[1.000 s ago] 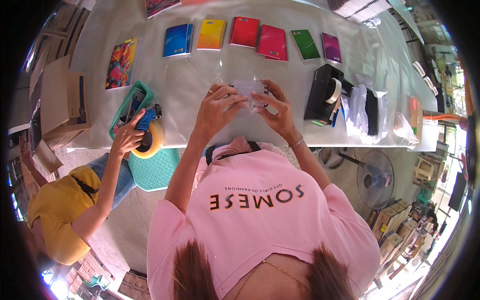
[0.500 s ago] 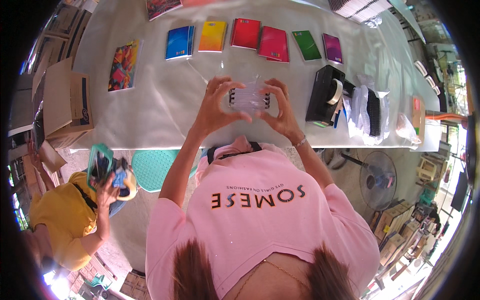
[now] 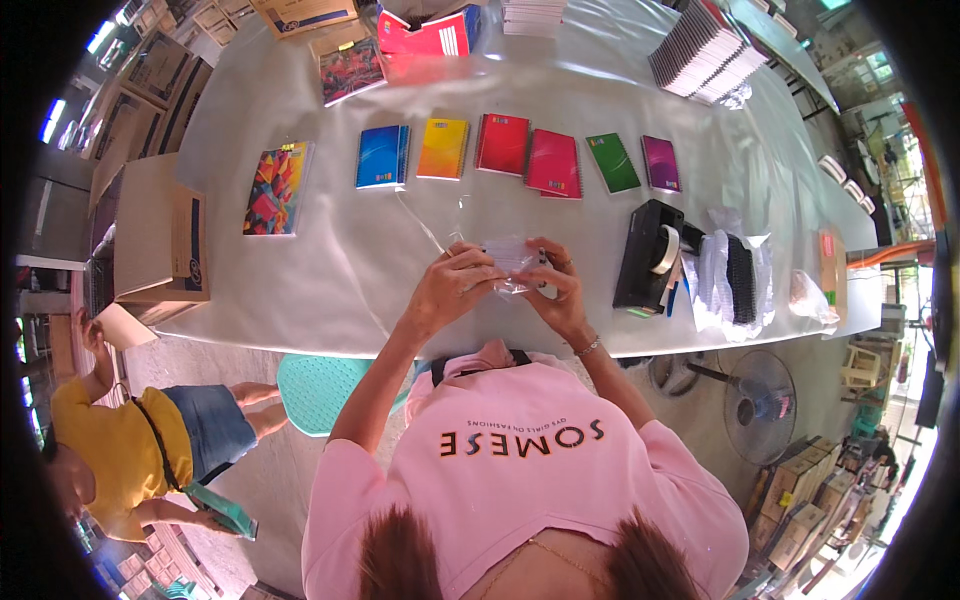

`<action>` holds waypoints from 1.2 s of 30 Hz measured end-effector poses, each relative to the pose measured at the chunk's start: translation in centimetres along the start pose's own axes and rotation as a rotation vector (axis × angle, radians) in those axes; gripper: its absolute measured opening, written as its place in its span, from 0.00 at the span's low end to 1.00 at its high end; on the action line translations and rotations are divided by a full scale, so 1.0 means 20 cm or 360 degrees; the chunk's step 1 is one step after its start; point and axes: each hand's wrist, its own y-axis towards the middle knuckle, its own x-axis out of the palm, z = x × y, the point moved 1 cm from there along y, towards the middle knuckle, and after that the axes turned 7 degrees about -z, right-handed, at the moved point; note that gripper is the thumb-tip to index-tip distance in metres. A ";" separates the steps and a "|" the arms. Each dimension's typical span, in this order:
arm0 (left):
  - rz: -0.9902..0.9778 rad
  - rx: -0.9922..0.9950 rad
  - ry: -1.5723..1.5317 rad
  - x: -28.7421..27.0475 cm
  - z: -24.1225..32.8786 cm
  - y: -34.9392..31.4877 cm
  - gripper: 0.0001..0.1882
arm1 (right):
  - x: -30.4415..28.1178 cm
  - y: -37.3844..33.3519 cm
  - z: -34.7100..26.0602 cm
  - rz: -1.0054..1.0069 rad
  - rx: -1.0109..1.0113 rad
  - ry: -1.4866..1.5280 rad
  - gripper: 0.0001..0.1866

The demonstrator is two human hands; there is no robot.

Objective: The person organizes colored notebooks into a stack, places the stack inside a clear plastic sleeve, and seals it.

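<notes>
1. Left hand point(image 3: 450, 287): grip holds the plastic-wrapped notebook packet point(image 3: 510, 256), frame centre.
2. Right hand point(image 3: 560, 297): grip holds the packet's right side.
3. Spiral notebooks point(image 3: 441, 148) line the worktop point(image 3: 340, 290), upper middle.

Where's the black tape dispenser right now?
The black tape dispenser sits right of centre in the head view, between the person's right hand and the crumpled clear plastic packaging.

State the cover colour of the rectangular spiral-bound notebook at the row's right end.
The notebook is purple; best view: head.

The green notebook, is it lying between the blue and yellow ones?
No, the green notebook lies between the pink notebook and the purple notebook.
</notes>
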 end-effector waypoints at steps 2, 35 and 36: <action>-0.0019 -0.0128 -0.0073 -0.02 0.00 0.01 0.12 | -0.04 0.06 0.00 -0.0026 -0.0013 0.0094 0.13; 0.0021 0.0103 -0.0177 0.10 -0.02 0.01 0.12 | -0.46 -0.39 -0.04 0.1406 0.1004 -0.1351 0.13; 0.0037 0.0125 -0.0209 0.11 -0.01 0.02 0.11 | -0.57 -0.52 0.06 0.1305 0.1231 -0.1402 0.15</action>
